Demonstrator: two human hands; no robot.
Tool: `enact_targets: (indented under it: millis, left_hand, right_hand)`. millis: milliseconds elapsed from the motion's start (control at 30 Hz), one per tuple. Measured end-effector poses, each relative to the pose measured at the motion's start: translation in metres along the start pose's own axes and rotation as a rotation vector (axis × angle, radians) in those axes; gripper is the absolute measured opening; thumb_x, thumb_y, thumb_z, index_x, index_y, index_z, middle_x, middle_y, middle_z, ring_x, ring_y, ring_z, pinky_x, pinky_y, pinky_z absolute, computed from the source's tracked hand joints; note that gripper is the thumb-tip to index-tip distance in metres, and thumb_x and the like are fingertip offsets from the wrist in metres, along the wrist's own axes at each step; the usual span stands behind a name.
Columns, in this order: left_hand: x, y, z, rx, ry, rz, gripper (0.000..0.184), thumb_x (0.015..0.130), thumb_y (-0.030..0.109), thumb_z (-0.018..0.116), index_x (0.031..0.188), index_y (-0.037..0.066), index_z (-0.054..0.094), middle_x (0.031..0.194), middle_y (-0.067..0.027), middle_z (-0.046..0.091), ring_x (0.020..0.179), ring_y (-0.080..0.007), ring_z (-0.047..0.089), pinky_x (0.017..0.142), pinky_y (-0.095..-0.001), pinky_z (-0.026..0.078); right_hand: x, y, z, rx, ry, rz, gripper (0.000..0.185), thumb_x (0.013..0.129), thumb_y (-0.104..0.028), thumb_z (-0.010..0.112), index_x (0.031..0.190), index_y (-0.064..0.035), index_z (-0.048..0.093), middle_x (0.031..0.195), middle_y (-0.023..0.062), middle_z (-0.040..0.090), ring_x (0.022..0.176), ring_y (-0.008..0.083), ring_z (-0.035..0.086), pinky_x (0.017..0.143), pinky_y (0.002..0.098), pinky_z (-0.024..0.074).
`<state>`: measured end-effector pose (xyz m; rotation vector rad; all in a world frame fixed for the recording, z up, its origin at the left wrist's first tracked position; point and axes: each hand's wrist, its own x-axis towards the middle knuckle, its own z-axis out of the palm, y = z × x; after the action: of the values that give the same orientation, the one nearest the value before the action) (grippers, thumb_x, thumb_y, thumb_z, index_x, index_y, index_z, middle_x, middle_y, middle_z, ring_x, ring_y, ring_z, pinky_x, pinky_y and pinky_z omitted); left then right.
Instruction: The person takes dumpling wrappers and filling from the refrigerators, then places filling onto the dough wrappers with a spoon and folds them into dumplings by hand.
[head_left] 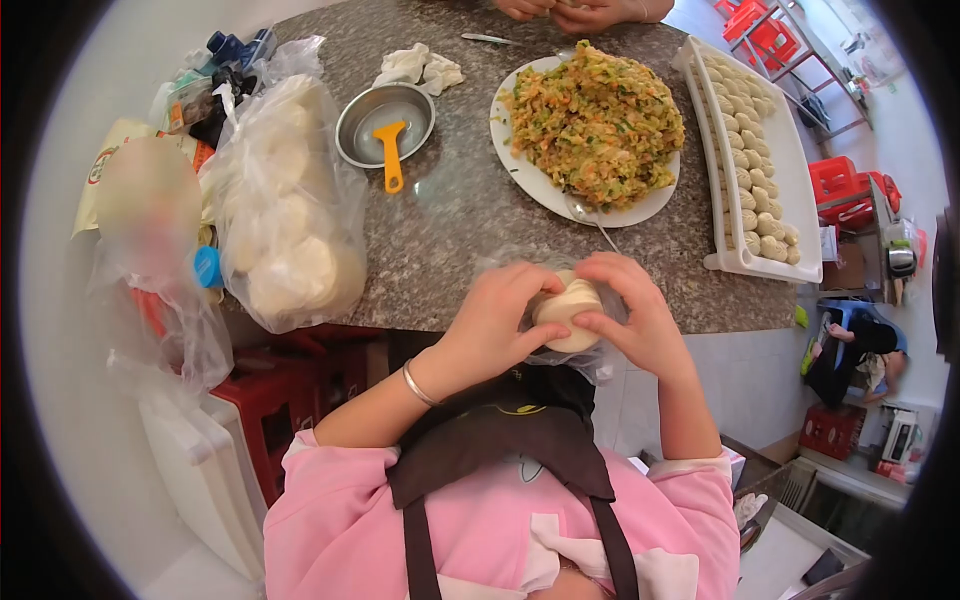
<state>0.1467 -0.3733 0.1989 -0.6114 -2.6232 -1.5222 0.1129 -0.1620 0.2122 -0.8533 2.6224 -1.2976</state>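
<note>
At the table's near edge, both hands are around a stack of dumpling wrappers (pixel 568 312), round and pale with layered edges. My left hand (pixel 500 313) grips its left side with curled fingers and thumb. From the right, my right hand (pixel 634 308) holds the other side, fingertips on the upper edge and thumb on the front. Crumpled clear plastic (pixel 598 362) lies under and around the stack. Beyond my hands stands a white plate (pixel 532 190) heaped with chopped vegetable filling (pixel 600 125). A metal spoon (pixel 590 215) rests on its near rim.
On the right, a white tray (pixel 805 225) holds rows of dumplings (pixel 750 150). Left are a bag of wrappers (pixel 290 210) and a metal bowl (pixel 368 107) with an orange scraper (pixel 391 155). Another person's hands (pixel 570 12) are at the far edge. Red crates (pixel 260 420) stand below left.
</note>
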Motion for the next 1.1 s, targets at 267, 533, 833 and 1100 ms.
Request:
enact_targets:
  millis: [267,533,833,1100]
  left_hand:
    - [-0.002,0.008,0.005,-0.52,0.059,-0.093,0.043,0.073,0.01,0.075,0.112,0.003,0.057,0.102,-0.0108,0.061,0.097,-0.0206,0.06,0.084,-0.0317,0.05]
    - [0.003,0.01,-0.001,-0.242,-0.034,-0.066,0.028,0.075,0.002,0.074,0.101,-0.001,0.064,0.093,-0.0083,0.065,0.084,-0.0136,0.062,0.073,-0.0257,0.051]
    - [0.015,-0.007,0.015,-0.518,0.016,-0.226,0.031,0.079,0.015,0.075,0.1,-0.004,0.06,0.087,-0.0056,0.064,0.081,-0.0124,0.058,0.069,-0.0258,0.048]
    - [0.018,0.021,0.021,-0.657,0.218,-0.155,0.021,0.083,0.015,0.072,0.089,-0.002,0.062,0.079,-0.0031,0.062,0.071,-0.008,0.051,0.064,-0.0233,0.045]
  right_hand:
    - [-0.012,-0.021,-0.016,0.16,-0.05,0.085,0.037,0.064,-0.009,0.079,0.096,-0.0023,0.063,0.101,0.0121,0.063,0.097,0.0229,0.06,0.088,0.0343,0.0461]
    - [-0.008,-0.021,-0.016,0.287,0.05,-0.035,0.03,0.075,-0.017,0.073,0.1,-0.0034,0.065,0.089,0.0116,0.062,0.087,0.0258,0.061,0.078,0.0349,0.0475]
    - [-0.007,-0.01,-0.002,0.393,0.231,-0.114,0.034,0.076,-0.024,0.07,0.099,0.0,0.063,0.093,0.0131,0.06,0.087,0.0287,0.06,0.076,0.0363,0.0468]
    - [-0.001,-0.015,0.004,0.345,0.34,-0.096,0.036,0.076,-0.027,0.071,0.1,-0.0015,0.063,0.092,0.0102,0.059,0.088,0.0271,0.059,0.077,0.036,0.0459]
